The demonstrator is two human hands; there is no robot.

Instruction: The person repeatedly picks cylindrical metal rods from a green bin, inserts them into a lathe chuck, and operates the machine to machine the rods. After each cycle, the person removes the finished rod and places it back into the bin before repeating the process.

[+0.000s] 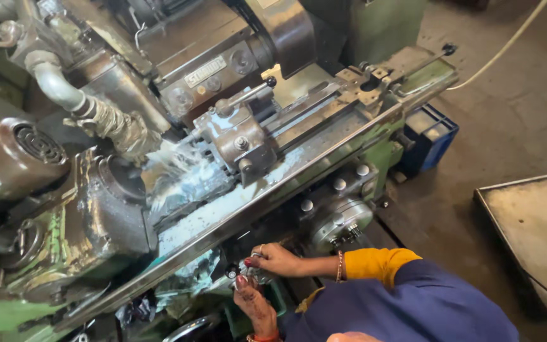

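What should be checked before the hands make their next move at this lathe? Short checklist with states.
1. Both hands on the small metal part below the bed: ok; right hand above it, left hand beneath.
2. Grip firm on the part: cannot tell, fingers hide it.
3. Hands apart from the coolant stream: ok, it runs well above them.
4. Spindle turning or stopped: cannot tell.
5. Yellow sleeve apart from the round handwheel housing: ok, but it lies close below it.
6. Blue crate and metal tray away from the hands: ok.
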